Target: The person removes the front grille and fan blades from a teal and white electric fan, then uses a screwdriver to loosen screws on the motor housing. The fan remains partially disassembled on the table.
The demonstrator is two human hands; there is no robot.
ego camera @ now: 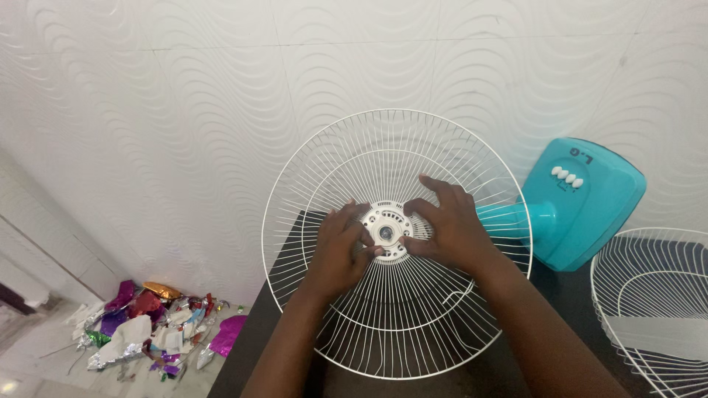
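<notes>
A round white wire fan guard (397,243) stood in the middle of the view, resting on a dark table (258,346), its white plastic hub (386,231) with a metal spindle at the centre. The left hand (341,250) lay at the hub's 8 o'clock, fingers curled onto the hub's edge and thumb pressed against it, gripping the hub. The right hand (446,225) sat at the hub's 3 o'clock, fingers spread over the wires and thumb touching the hub's rim, pressing rather than closing around anything. At the guard's 3 o'clock a teal fan body (582,206) with white buttons lay on its side, its neck pointing toward the hub. At 4 o'clock a second white wire guard (656,309) lay partly out of view. At 8 o'clock, on the pale floor, sat a heap of shiny foil scraps (147,324). A white wave-textured wall (184,110) rose behind
</notes>
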